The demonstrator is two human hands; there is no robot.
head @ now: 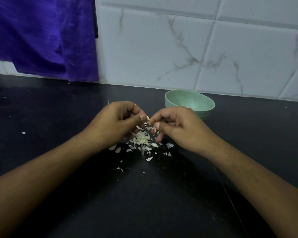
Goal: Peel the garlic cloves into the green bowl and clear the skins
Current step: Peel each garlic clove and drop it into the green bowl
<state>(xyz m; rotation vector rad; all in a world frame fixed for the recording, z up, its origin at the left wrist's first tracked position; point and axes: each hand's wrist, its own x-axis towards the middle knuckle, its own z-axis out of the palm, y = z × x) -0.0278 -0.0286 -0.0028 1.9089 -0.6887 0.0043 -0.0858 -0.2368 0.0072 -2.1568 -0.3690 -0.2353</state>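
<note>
My left hand (118, 123) and my right hand (176, 127) meet over the black counter, fingers curled. Between their thumbs and fingertips they pinch a small garlic clove (148, 119), mostly hidden by the fingers. Right below the hands lies a pile of pale garlic skins (142, 140), with loose flakes scattered toward me. The green bowl (189, 100) stands upright just behind my right hand, near the wall; its visible inside looks bare, the bottom hidden by my hand.
The black counter (58, 117) runs to a white marble-tiled wall (179, 48) at the back. A purple cloth (41, 35) hangs at the back left, down to the counter edge. A stray skin flake (23, 132) lies far left.
</note>
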